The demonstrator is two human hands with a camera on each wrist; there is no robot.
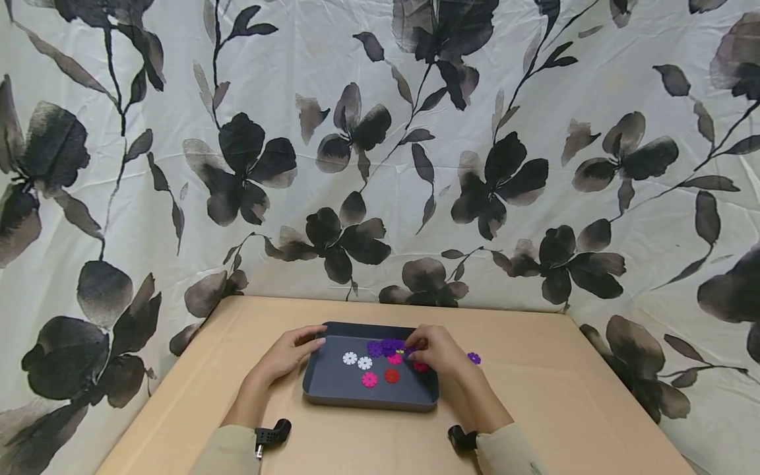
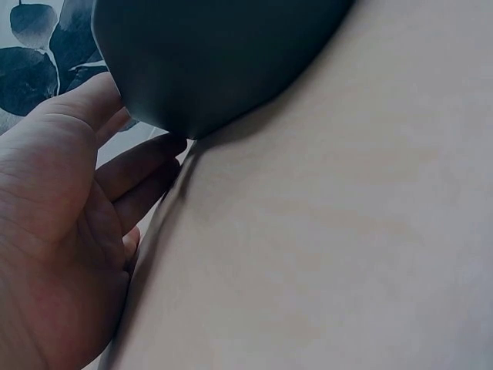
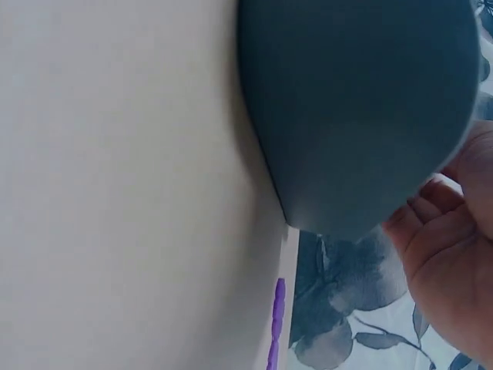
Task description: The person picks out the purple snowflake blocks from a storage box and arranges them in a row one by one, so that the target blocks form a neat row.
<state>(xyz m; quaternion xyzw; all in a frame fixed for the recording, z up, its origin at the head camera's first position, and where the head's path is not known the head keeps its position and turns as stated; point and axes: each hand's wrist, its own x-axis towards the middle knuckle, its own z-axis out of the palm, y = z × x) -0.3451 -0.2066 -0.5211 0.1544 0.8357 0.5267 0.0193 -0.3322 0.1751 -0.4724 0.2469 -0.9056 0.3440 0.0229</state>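
Observation:
A dark grey tray holds several small flower-shaped discs with notched edges. Two white discs lie toward its left side. Purple discs overlap near the back rim, with a yellow-green bit beside them. Pink discs and a red disc are nearer the front. My left hand holds the tray's left rim, thumb over the edge and fingers against the outer wall. Over the tray's back right part, my right hand pinches a purple disc, partly hidden by the fingertips.
Another purple disc lies on the tan table, right of the tray; in the right wrist view that disc shows edge-on. A floral cloth hangs behind the table. Black wrist cameras sit on both wrists.

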